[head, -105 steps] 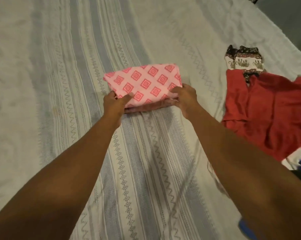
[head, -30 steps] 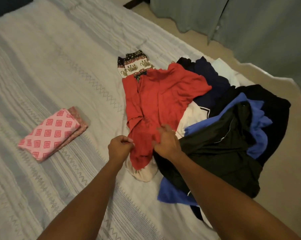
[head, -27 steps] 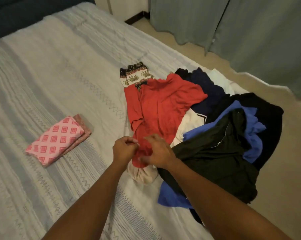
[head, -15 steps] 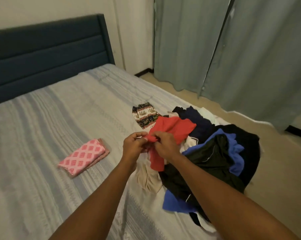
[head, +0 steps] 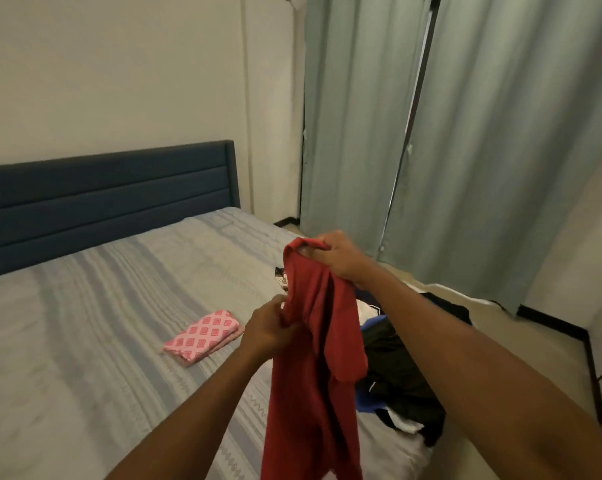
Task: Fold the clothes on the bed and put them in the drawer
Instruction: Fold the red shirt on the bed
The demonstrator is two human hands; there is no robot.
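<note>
A red shirt (head: 313, 375) hangs in the air in front of me, lifted off the bed (head: 85, 341). My right hand (head: 337, 254) grips its top edge, held high. Lower down, my left hand (head: 268, 330) pinches the shirt's left side. A folded pink patterned cloth (head: 202, 336) lies flat on the striped bedspread to the left. Behind the shirt, a heap of unfolded clothes (head: 400, 372) in black, blue and white sits at the bed's right edge, partly hidden. No drawer is in view.
A dark blue headboard (head: 102, 199) stands at the far end of the bed. Grey-green curtains (head: 466, 133) hang on the right, above a strip of floor (head: 500, 341) beside the bed. A small patterned garment (head: 281, 278) peeks out beside the shirt.
Both hands picked the red shirt off the heap and raised it. My right hand went up high with the top edge. My view tilted up toward the headboard and curtains.
</note>
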